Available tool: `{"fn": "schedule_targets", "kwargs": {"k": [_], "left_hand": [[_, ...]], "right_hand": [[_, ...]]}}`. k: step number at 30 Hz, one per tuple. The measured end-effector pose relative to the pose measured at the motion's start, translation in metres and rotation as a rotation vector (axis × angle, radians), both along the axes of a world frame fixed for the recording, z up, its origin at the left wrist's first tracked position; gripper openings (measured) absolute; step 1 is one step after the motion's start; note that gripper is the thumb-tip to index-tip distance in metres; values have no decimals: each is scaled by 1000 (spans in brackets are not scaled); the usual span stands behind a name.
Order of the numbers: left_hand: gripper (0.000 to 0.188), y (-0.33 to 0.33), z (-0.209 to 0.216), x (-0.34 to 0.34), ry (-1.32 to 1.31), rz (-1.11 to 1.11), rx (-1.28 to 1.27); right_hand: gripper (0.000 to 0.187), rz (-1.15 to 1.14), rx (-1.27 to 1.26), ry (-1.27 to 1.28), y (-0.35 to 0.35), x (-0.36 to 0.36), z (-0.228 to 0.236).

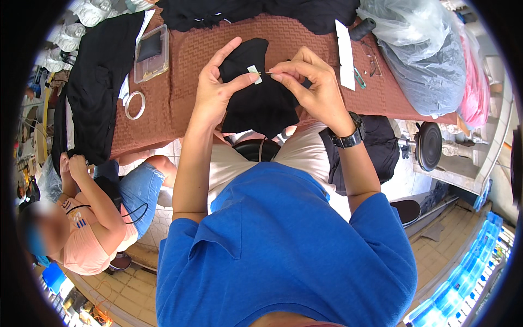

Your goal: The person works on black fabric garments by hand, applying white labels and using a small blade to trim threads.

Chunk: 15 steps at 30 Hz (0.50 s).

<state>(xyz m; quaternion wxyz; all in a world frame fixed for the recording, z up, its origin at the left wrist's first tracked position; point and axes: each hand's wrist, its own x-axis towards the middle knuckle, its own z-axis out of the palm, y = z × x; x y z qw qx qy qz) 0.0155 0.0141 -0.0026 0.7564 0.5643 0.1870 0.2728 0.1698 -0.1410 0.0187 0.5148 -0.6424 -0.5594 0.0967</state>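
A piece of black cloth [256,106] hangs over the near table edge, between my two hands. My left hand [218,84] grips its upper left part; the thumb presses beside a small pale label [252,70], and the index finger sticks up. Close to the label, the fingertips of my right hand [310,79] pinch a thin, shiny, needle-like piece [268,73]. Its tip points left toward the label. Whether it touches the cloth is too small to tell. A dark watch [348,133] is on my right wrist.
The table has a brown patterned cover [185,60]. At left are a clear plastic box [151,54], a white ring [135,105] and black garments [98,82]. At right lie a white strip [345,54], green snips [359,78] and plastic bags [425,60]. Another person [98,218] sits at left.
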Motion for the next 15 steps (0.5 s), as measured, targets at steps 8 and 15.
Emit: {"fn": "schedule_targets", "kwargs": {"k": [8,15], "left_hand": [[75,-1,1,0,-7,-10,0],[75,-2,2,0,6,0,2]], "right_hand": [[17,8,19,-27,3,0,-5],[19,10,29,-30,3,0,-6]]}}
